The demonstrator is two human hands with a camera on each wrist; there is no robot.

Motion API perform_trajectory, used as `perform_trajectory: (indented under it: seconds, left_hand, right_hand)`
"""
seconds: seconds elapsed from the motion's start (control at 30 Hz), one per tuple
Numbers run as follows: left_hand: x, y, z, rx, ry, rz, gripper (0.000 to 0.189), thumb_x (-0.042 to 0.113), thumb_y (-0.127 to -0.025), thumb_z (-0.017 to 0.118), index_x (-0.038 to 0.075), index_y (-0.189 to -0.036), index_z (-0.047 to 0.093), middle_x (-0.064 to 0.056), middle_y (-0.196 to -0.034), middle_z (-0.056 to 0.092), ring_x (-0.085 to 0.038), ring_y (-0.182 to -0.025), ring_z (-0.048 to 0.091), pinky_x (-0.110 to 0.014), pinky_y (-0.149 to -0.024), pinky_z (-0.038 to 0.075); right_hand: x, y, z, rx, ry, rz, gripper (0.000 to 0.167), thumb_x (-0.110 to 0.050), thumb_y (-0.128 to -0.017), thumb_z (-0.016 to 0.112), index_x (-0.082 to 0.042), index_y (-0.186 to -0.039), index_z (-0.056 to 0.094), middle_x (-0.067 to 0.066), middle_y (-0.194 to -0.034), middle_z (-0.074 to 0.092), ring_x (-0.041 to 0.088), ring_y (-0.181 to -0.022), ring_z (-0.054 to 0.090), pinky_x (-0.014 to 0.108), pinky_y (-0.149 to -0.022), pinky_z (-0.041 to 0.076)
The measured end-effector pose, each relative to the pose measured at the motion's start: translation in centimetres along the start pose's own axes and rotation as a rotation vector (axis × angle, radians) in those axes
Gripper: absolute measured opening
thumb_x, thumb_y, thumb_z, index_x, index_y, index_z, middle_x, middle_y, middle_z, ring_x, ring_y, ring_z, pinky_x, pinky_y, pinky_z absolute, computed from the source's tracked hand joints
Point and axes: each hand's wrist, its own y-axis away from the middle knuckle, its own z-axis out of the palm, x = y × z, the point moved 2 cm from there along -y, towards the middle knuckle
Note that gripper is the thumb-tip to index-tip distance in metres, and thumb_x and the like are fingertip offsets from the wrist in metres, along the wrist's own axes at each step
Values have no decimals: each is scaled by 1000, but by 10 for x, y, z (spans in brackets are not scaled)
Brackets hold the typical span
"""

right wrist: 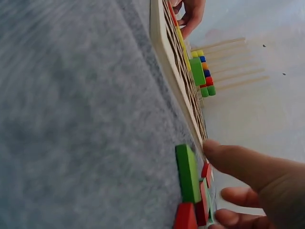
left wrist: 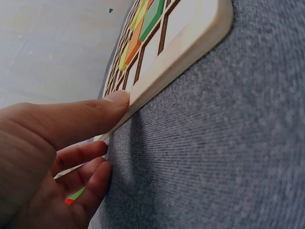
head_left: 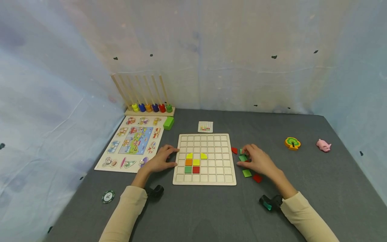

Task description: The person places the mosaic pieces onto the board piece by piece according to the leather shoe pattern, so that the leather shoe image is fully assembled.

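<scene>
Listener: What lies in front of you?

Operator: Through the head camera I see a pale wooden grid board [head_left: 217, 174] flat on a dark grey surface [head_left: 211, 215], between a person's two bare hands.

Listener: What is on the board?

Operator: Six coloured tiles, left of centre and in its nearer half. Second column, far to near: a yellow tile [head_left: 189, 156], an orange tile [head_left: 188, 162], a green tile [head_left: 188, 169]. The third column has a yellow square [head_left: 196, 162] with a red tile [head_left: 196, 169] just nearer. In the fourth sits another yellow piece [head_left: 204, 156].

Listener: And the hands?

Operator: The left hand [head_left: 161, 159] is at the board's left edge. From its wrist camera I see the thumb resting on the rim and the other fingers loosely bent. The right hand [head_left: 258, 161] hovers over loose tiles [head_left: 247, 173], green and red, beside the board's right edge. Its thumb stands apart from its relaxed fingers; I cannot tell whether a fingertip touches a tile.

Listener: What else is around?

Operator: A small pattern card [head_left: 205, 127] lies just beyond the board. To the left I see a picture puzzle [head_left: 101, 166], a bead rack [head_left: 149, 113] behind it, a green block [head_left: 168, 123] at its far right corner and a round chip [head_left: 108, 197] nearer me. Well to the right are a toy tree [head_left: 292, 143] and a pink pig [head_left: 324, 145].
</scene>
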Motion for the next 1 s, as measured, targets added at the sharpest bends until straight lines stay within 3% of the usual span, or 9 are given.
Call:
perform_trajectory:
  seconds: [0.13, 0.27, 0.47, 0.67, 0.83, 1.0]
  left_hand:
    - [0, 1, 0, 4, -7, 8, 54, 19, -86, 68, 4, -134, 48, -16, -126, 40, -29, -109, 39, -47, -90, 37]
    - [1, 1, 0, 7, 2, 5, 54, 18, -85, 68, 4, -134, 49, -15, -126, 41, -29, -108, 39, -47, -90, 37]
    - [4, 1, -1, 7, 0, 1, 54, 17, -85, 68, 4, -134, 49, -16, -126, 41, -30, -108, 39, -48, -89, 37]
    - [4, 2, -1, 6, 1, -5, 54, 18, -86, 68, 5, -134, 48, -15, -128, 40, -29, -111, 39, -47, -91, 36]
    - [3, 1, 0, 6, 0, -10, 54, 18, -86, 68, 5, -135, 48, -14, -129, 40, -28, -111, 39, -47, -91, 37]
    - [1, 1, 1, 4, 4, -14, 54, 18, -86, 68, 6, -135, 48, -14, -129, 40, -28, -111, 39, -47, -91, 37]
  right_hand:
    - [4, 4, 1, -62, 8, 4, 40, -36, -77, 76, -10, -99, 55, 3, -84, 52, 12, -68, 45, 29, -56, 38]
    - [6, 6, 0, -67, 9, 1, 37, -31, -77, 76, -9, -99, 57, 2, -82, 54, 10, -66, 47, 28, -55, 39]
    - [9, 9, -7, -124, 37, 64, 46, -34, -77, 76, -4, -105, 55, 4, -84, 57, 13, -68, 51, 31, -55, 41]
    - [8, 11, -16, -159, 1, 70, 38, -22, -80, 73, -1, -106, 56, 2, -79, 59, 9, -62, 50, 28, -54, 41]
    - [1, 8, -19, -135, -21, 36, 23, -19, -80, 72, -4, -95, 64, 0, -78, 58, 10, -67, 51, 29, -61, 43]
    - [-15, 0, -13, -108, -64, -67, 19, -20, -80, 73, -8, -93, 67, 0, -84, 61, 14, -75, 56, 32, -67, 47]
